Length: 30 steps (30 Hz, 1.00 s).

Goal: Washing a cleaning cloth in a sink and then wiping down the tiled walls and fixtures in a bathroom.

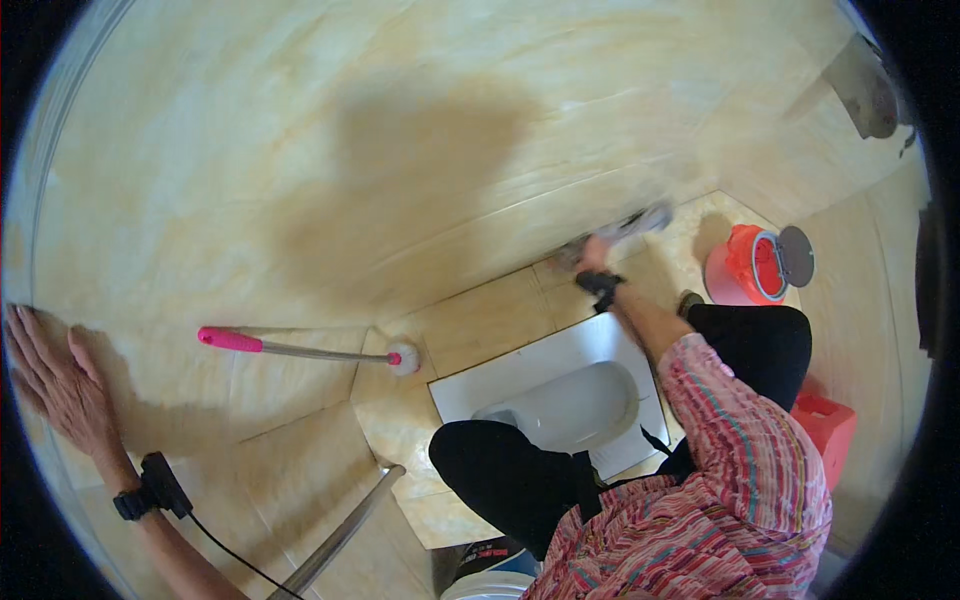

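My right hand (594, 253), blurred, is closed on a greyish cloth (637, 223) low against the tiled wall, above the floor beyond the squat toilet. My left hand (64, 382) is spread flat against the tiled wall at the far left, its fingers apart and nothing in it. Between my hands, a toilet brush (300, 349) with a pink handle and white round head leans in the corner. A white ceramic squat toilet (600, 397) is set in the floor below me, between my knees.
A red-lined bin (739, 262) with its grey lid raised stands at the right. Behind my right side is a red plastic container (825, 431). A metal pipe (341, 532) slants at the lower left, near a white bucket (487, 586).
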Available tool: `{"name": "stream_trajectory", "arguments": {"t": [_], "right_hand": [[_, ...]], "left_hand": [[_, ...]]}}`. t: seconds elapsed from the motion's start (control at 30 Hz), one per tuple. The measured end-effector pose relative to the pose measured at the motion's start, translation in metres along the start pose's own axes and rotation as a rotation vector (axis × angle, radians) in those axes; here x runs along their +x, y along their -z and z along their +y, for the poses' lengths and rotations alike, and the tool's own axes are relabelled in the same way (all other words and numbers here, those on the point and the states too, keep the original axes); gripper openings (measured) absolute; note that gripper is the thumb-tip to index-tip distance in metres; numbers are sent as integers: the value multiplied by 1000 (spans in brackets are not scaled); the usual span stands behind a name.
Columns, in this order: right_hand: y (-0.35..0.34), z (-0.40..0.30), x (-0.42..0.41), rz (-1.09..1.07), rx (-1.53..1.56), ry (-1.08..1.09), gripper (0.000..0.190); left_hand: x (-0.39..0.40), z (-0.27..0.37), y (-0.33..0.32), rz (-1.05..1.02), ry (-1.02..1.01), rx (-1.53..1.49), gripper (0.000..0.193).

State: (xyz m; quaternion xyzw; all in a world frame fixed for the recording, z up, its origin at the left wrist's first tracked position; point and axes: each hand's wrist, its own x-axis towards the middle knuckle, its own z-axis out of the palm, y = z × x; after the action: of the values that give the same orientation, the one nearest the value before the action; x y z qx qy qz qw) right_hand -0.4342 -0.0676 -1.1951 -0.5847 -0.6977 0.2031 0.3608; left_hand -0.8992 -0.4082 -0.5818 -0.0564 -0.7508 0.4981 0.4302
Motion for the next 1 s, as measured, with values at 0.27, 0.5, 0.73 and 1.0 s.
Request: {"name": "stream_trajectory", "arguments": {"t": [0.27, 0.5, 0.73, 1.0], "right_hand": [[-100, -245, -141, -610, 74, 163, 52], [92, -337, -10, -806, 1454, -1026, 29], [266, -386, 68, -869, 927, -302, 26], [109, -241, 9, -991, 404, -89, 14]], "left_hand": [[31, 0, -62, 718, -31, -827, 59], [17, 5, -50, 878, -106, -1078, 60], [18, -9, -54, 781, -94, -1014, 60], [13, -19, -58, 743, -86, -981, 60]]}}
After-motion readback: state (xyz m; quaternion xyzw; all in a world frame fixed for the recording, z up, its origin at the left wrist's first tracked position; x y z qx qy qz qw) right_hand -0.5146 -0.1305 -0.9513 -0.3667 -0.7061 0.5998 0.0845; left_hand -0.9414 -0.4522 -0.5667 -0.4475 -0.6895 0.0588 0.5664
